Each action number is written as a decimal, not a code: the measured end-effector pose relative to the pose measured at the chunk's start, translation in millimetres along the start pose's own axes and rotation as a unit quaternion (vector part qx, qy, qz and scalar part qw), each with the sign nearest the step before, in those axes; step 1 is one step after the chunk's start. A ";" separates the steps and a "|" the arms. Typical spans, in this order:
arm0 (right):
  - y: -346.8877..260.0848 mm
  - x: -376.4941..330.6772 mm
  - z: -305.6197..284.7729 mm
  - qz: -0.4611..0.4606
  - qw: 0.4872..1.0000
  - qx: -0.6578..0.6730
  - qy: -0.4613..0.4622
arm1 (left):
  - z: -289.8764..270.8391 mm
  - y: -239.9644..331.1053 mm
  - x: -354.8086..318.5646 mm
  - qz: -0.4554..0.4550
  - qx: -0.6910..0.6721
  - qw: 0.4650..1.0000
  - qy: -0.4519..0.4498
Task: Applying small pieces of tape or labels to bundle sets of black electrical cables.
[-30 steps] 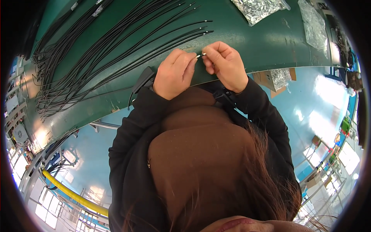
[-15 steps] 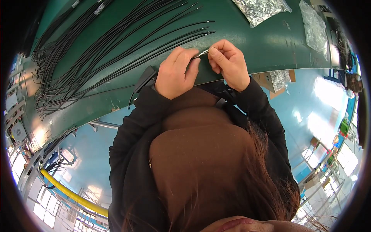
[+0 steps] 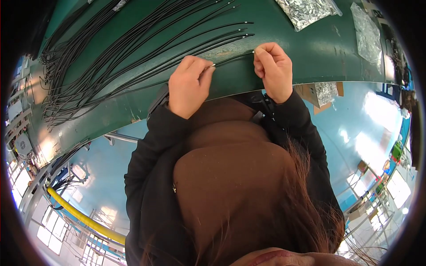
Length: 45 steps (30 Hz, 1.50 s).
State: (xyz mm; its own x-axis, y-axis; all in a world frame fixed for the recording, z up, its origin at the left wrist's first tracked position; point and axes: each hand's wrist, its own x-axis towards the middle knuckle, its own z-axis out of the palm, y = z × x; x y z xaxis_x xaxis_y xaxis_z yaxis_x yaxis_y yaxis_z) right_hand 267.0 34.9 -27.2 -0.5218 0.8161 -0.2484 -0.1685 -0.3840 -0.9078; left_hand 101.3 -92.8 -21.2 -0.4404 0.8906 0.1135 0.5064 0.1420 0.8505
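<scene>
Left hand [image 3: 188, 86] and right hand [image 3: 273, 71] each pinch one black wire [image 3: 233, 57] over the green worktop [image 3: 310, 48]; the metal tip could slip from either grip if tugged.

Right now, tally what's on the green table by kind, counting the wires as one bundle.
Bundle of black wires: 1
Clear bags of small silver parts: 2
Hands, left hand and right hand: 2
Total: 5
</scene>
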 end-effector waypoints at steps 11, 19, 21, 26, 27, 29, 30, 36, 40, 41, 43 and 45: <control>-24.3 0.8 -72.0 0.019 0.983 -0.164 0.084 | -165.4 -88.9 -82.6 0.091 0.383 0.916 0.082; -36.3 -2.2 -80.7 -0.051 0.824 -0.561 -0.056 | -200.6 -100.4 -95.2 0.084 0.451 0.885 0.077; -45.2 -2.4 -77.8 -0.012 0.791 -0.605 -0.088 | -194.5 -86.8 -84.9 0.084 0.527 0.842 0.079; -64.3 2.1 -65.4 -0.022 0.735 -0.669 -0.107 | -137.0 -49.4 -46.0 0.081 0.409 0.903 0.101; -65.8 9.9 -60.9 -0.076 0.753 -0.649 -0.078 | -117.4 -43.2 -35.0 0.103 0.366 0.922 0.071; -66.1 26.2 -45.7 -0.140 0.787 -0.596 -0.081 | -100.7 -43.3 -16.3 0.132 0.317 0.938 0.041; -64.3 33.8 -34.2 -0.148 0.804 -0.564 -0.114 | -96.7 -44.8 -8.6 0.131 0.336 0.932 0.018; -40.6 76.3 9.7 -0.196 0.640 -0.692 -0.269 | -89.7 -66.9 35.1 0.165 0.401 0.901 -0.022; -42.1 89.9 12.6 -0.155 0.608 -0.703 -0.335 | -91.8 -86.7 70.5 0.172 0.430 0.884 0.067; -40.7 89.5 9.0 -0.178 0.623 -0.684 -0.334 | -91.7 -88.5 68.0 0.168 0.431 0.884 0.070; -38.5 89.5 3.7 -0.224 0.651 -0.643 -0.335 | -87.1 -77.9 62.7 0.164 0.416 0.889 0.094; -43.9 79.1 6.1 -0.244 0.642 -0.638 -0.349 | -86.5 -60.1 49.4 0.169 0.396 0.897 0.097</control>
State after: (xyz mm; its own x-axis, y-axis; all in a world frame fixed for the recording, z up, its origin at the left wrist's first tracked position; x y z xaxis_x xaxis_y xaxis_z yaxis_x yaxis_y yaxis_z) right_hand 228.1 113.7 -5.0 -0.9898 0.1410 -0.0209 0.1343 0.8734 -0.4681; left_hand -15.0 -94.6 -22.2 -0.2439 0.8596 0.4490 0.9697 0.2086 0.1273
